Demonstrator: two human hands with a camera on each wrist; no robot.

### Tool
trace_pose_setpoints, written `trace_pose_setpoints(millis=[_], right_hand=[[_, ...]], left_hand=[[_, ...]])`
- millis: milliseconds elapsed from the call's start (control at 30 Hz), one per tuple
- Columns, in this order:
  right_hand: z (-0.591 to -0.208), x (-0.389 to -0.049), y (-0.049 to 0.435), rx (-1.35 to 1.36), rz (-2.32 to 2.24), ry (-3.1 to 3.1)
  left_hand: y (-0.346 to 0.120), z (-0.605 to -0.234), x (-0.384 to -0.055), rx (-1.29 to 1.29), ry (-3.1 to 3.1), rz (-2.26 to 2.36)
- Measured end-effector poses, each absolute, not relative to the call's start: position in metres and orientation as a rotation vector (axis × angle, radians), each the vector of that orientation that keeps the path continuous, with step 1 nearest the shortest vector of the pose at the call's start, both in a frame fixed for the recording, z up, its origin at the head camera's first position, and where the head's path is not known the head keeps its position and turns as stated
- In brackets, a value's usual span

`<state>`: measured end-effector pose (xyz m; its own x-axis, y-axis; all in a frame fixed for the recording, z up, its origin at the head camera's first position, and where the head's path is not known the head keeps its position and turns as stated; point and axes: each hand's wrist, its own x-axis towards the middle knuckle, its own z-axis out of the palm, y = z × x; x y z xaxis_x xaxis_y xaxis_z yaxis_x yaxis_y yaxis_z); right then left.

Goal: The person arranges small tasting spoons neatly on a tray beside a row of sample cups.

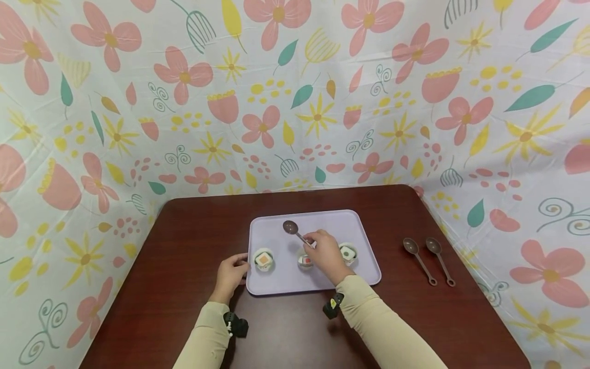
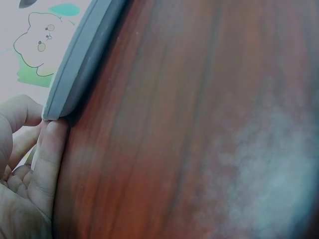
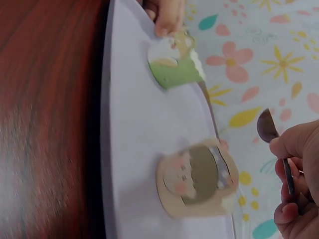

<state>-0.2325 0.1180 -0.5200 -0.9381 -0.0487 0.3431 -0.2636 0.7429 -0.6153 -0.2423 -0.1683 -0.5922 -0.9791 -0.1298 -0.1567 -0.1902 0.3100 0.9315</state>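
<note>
My right hand (image 1: 326, 256) grips a brown spoon (image 1: 290, 227) by its handle, above the lilac tray (image 1: 276, 287). In the right wrist view the same spoon (image 3: 266, 126) has its bowl clear of the cups. Three small round cups stand on the tray: left (image 1: 264, 267), middle (image 1: 304, 265), partly behind the right hand, and right (image 1: 352, 248). In them lie whitish square pieces with orange, red and green centres. Beside the tray's left edge, my left hand (image 1: 231, 274) pinches its rim (image 2: 75, 74). Pictured on the cups are an animal (image 3: 174, 62) and a child's face (image 3: 194, 180).
Two more brown spoons, one nearer the tray (image 1: 418, 261) and one outside it (image 1: 440, 261), lie on the dark red wooden table (image 1: 193, 225) to the right. A flower-print cloth (image 1: 318, 118) hangs behind and along both sides.
</note>
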Motion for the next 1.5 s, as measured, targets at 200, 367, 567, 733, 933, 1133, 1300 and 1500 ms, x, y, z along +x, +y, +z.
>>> trace_pose_setpoints(millis=[200, 367, 567, 733, 933, 1133, 1300, 1500], right_hand=[[-0.523, -0.227, 0.097, 0.252, 0.965, -2.652], [-0.526, -0.222, 0.082, 0.233, 0.927, -2.635], [-0.527, -0.214, 0.064, 0.108, 0.958, -2.708], [-0.531, -0.208, 0.051, 0.068, 0.961, -2.703], [-0.536, -0.202, 0.038, 0.049, 0.961, -2.683], [-0.547, -0.194, 0.027, 0.058, 0.956, -2.659], [-0.553, -0.193, 0.022, 0.028, 0.977, -2.66], [-0.558, -0.192, 0.021, 0.014, 0.962, -2.71]], left_hand=[[-0.169, -0.593, -0.242, -0.301, 2.498, 1.783], [-0.169, -0.593, -0.241, -0.293, 2.497, 1.786], [-0.169, -0.592, -0.241, -0.297, 2.505, 1.787], [-0.169, -0.592, -0.241, -0.267, 2.51, 1.791], [-0.169, -0.59, -0.241, -0.271, 2.513, 1.781], [-0.169, -0.591, -0.241, -0.281, 2.508, 1.786], [-0.169, -0.591, -0.241, -0.281, 2.519, 1.775], [-0.168, -0.59, -0.24, -0.29, 2.51, 1.777]])
